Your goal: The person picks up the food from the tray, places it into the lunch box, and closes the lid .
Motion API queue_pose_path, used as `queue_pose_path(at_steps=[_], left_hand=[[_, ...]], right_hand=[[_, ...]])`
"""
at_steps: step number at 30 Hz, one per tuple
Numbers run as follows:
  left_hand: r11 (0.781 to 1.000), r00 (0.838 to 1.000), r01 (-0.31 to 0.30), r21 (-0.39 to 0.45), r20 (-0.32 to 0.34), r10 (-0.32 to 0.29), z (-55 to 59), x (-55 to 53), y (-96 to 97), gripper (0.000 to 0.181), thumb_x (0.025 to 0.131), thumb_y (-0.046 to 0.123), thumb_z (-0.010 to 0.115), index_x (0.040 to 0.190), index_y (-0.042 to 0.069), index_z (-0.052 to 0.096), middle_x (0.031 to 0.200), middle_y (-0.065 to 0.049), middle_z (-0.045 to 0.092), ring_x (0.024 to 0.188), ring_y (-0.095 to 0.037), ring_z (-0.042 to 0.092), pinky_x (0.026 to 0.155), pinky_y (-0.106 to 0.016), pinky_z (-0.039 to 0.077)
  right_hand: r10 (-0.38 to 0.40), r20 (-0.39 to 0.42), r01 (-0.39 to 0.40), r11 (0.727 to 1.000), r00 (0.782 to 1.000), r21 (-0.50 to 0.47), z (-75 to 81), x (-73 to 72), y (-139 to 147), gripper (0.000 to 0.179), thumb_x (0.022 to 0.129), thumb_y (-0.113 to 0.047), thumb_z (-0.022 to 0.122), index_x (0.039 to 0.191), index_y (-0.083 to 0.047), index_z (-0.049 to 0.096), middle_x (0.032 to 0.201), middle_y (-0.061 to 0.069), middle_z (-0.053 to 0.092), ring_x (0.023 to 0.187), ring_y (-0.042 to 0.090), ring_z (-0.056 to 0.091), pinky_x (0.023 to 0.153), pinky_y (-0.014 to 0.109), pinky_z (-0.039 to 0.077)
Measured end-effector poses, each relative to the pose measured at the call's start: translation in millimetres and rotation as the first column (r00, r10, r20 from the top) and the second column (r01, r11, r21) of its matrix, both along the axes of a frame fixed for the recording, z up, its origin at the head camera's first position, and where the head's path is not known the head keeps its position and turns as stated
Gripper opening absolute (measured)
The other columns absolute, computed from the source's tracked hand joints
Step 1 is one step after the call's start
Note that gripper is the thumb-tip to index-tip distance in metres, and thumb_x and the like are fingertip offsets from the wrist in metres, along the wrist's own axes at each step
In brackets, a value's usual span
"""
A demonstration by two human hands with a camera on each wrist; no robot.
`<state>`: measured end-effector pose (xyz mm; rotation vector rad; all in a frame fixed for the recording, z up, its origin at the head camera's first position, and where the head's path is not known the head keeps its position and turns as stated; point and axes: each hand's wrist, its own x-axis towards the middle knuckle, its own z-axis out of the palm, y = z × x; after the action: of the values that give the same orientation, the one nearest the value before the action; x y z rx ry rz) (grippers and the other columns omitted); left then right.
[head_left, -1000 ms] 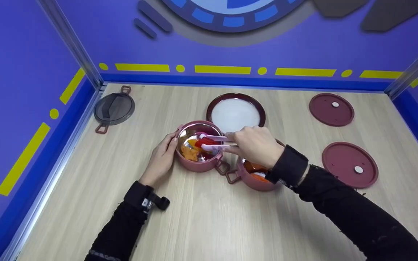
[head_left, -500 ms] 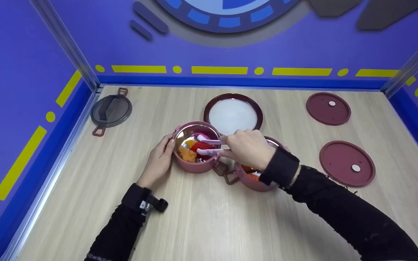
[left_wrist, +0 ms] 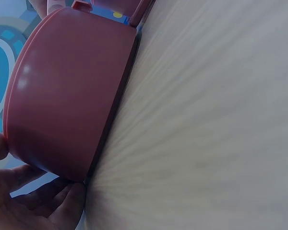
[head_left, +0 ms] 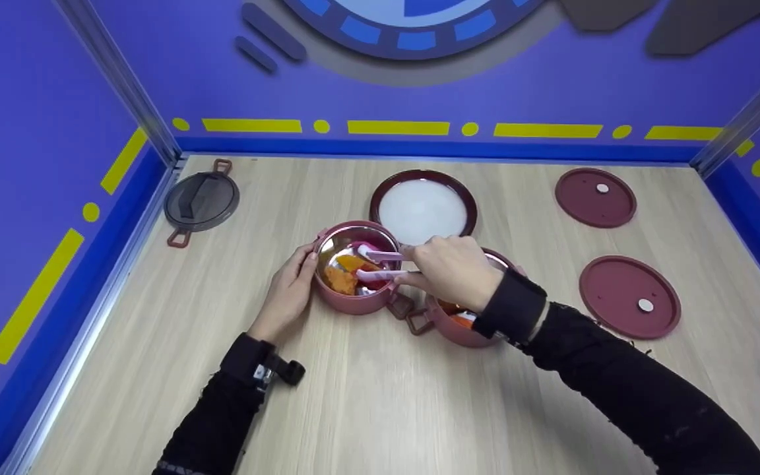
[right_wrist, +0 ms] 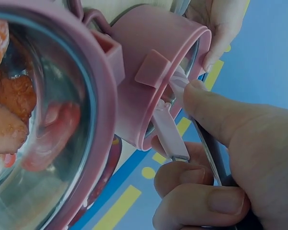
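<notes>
One pot (head_left: 353, 305) I see remotely, beside the plate (head_left: 423, 208) near the surface's (head_left: 367, 409) far edge; the left grip (head_left: 287, 290) holds it, the right grip (head_left: 456, 267) pinches tongs (head_left: 386, 256) reaching inside.

In the head view, the right hand (head_left: 449, 267) and its black cuff (head_left: 512, 300) hide much of the right pot (head_left: 452, 331), while that hand and the left pot (head_left: 353, 305) cover part of the near edge of the plate (head_left: 423, 204). A red patch (head_left: 376, 285) by the tongs (head_left: 385, 256) is too small to tell, perhaps food, perhaps only a reflection. The left wrist view cuts off the left hand (left_wrist: 38, 201) and blurs the counter (left_wrist: 206, 120); the right wrist view crops the right pot.
</notes>
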<state>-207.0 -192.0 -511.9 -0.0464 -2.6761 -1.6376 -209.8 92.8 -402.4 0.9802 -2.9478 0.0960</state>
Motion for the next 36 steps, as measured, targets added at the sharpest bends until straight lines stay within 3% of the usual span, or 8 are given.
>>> queue_pose_path(at_steps=[7, 12, 16, 20, 25, 31, 36], left_hand=[[1.000, 1.000, 0.001, 0.011, 0.000, -0.001, 0.9, 0.6, 0.6, 0.044, 0.114, 0.036, 0.041, 0.149, 0.015, 0.056, 0.159, -0.008, 0.052, 0.153, -0.026, 0.041, 0.129, -0.045, 0.029], [1.000, 1.000, 0.011, 0.004, 0.005, -0.011, 1.1, -1.5, 2.2, 0.045, 0.114, 0.036, 0.041, 0.151, 0.015, 0.055, 0.160, -0.009, 0.050, 0.154, -0.027, 0.040, 0.129, -0.046, 0.029], [1.000, 1.000, 0.006, -0.006, 0.015, -0.006, 2.2, -0.1, 0.3, 0.046, 0.114, 0.037, 0.040, 0.152, 0.015, 0.054, 0.160, -0.009, 0.050, 0.154, -0.027, 0.039, 0.129, -0.047, 0.029], [1.000, 1.000, 0.011, -0.013, 0.021, -0.011, 2.6, 1.2, -1.5, 0.046, 0.114, 0.037, 0.040, 0.152, 0.014, 0.053, 0.160, -0.010, 0.050, 0.154, -0.028, 0.039, 0.129, -0.048, 0.029], [1.000, 1.000, 0.008, -0.017, 0.029, -0.008, 3.0, 1.9, -1.7, 0.046, 0.114, 0.036, 0.039, 0.152, 0.014, 0.053, 0.160, -0.010, 0.050, 0.154, -0.028, 0.039, 0.129, -0.048, 0.029], [1.000, 0.998, 0.004, -0.016, 0.055, -0.003, 3.3, 2.3, -2.4, 0.047, 0.114, 0.036, 0.038, 0.154, 0.015, 0.050, 0.163, -0.010, 0.047, 0.156, -0.028, 0.036, 0.130, -0.048, 0.026], [1.000, 0.999, 0.006, -0.019, 0.045, -0.006, 3.2, 0.9, -0.6, 0.047, 0.114, 0.037, 0.038, 0.154, 0.015, 0.051, 0.162, -0.009, 0.048, 0.155, -0.028, 0.037, 0.130, -0.048, 0.027]], right_hand=[[-0.005, -0.022, 0.004, 0.999, 1.000, -0.046, 3.9, 1.4, 3.8, 0.042, 0.096, -0.051, 0.072, 0.112, -0.012, 0.075, 0.073, 0.006, 0.070, 0.062, 0.027, 0.065, 0.044, 0.041, 0.047], [-0.030, -0.057, 0.025, 0.996, 0.998, -0.085, 6.7, 0.2, 10.1, 0.043, 0.099, -0.050, 0.069, 0.114, -0.011, 0.074, 0.072, 0.004, 0.066, 0.060, 0.025, 0.062, 0.043, 0.039, 0.043], [-0.052, -0.088, 0.040, 0.991, 0.995, -0.131, 8.3, -2.3, 13.9, 0.048, 0.100, -0.050, 0.067, 0.121, -0.007, 0.074, 0.074, 0.007, 0.070, 0.060, 0.027, 0.064, 0.044, 0.040, 0.046], [-0.092, -0.099, 0.075, 0.984, 0.991, -0.163, 10.5, -4.5, 19.1, 0.048, 0.101, -0.051, 0.065, 0.118, -0.006, 0.067, 0.074, 0.010, 0.071, 0.058, 0.030, 0.064, 0.044, 0.042, 0.046], [-0.143, -0.053, 0.133, 0.979, 0.988, -0.157, 14.2, -9.8, 27.1, 0.048, 0.105, -0.050, 0.059, 0.125, -0.007, 0.056, 0.075, 0.010, 0.065, 0.057, 0.030, 0.059, 0.044, 0.041, 0.043], [-0.177, 0.042, 0.182, 0.954, 0.983, -0.239, 16.5, -18.5, 39.0, 0.051, 0.108, -0.047, 0.055, 0.133, -0.004, 0.050, 0.099, 0.021, 0.072, 0.077, 0.041, 0.068, 0.060, 0.053, 0.055], [-0.188, 0.127, 0.220, 0.918, 0.974, -0.329, 19.1, -28.6, 53.1, 0.050, 0.109, -0.043, 0.055, 0.135, -0.002, 0.050, 0.086, 0.016, 0.064, 0.076, 0.033, 0.061, 0.062, 0.043, 0.046]])
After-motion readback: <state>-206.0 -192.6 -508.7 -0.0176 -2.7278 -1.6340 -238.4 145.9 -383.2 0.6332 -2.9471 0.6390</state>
